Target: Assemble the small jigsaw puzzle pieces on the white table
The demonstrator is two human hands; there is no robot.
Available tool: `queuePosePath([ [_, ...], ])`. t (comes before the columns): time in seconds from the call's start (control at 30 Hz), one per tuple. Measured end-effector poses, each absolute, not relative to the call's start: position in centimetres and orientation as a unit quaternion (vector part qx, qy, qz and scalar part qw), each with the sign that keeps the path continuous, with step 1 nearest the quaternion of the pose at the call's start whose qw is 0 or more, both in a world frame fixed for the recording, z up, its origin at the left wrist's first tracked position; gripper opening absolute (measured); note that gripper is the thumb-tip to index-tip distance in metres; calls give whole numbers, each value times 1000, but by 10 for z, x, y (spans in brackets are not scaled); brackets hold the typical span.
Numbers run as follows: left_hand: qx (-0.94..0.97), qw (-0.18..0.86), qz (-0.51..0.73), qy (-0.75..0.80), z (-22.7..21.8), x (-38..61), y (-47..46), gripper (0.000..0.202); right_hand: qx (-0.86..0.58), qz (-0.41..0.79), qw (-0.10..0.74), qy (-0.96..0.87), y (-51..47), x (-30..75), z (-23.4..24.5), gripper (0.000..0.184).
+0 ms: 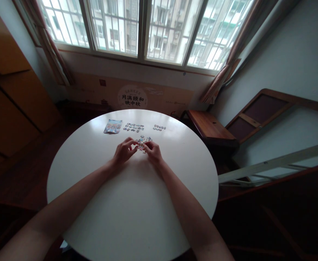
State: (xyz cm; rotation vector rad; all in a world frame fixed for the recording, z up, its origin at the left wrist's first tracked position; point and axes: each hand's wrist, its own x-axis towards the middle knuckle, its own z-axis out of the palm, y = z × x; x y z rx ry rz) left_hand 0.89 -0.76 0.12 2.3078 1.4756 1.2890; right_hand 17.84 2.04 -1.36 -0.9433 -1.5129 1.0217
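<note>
Both of my hands meet over a small heap of jigsaw puzzle pieces [142,138] on a round white table [137,203]. My left hand [124,150] is at the heap's left side, its fingers curled and its thumb and index finger drawn together at a puzzle piece. From the right, my right hand [154,151] pinches a piece between thumb and fingertips. The pieces at the fingertips are tiny and partly covered, so their exact outline is hard to see. Loose pieces lie behind and in front of the fingertips.
Beyond the hands lie rows of sorted pieces [133,127] and a smaller group [159,127] to the right. A colourful picture packet [113,126] lies at the far left. A wooden bench [210,124] stands past the table's right edge, below the barred window [164,32].
</note>
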Motion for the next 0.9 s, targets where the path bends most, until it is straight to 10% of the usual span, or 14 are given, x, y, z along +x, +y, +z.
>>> queuePosePath([
  [0.9,760,60,428,485,0,7,-5,19,-394,432,515,-627,19,179,-12,22],
])
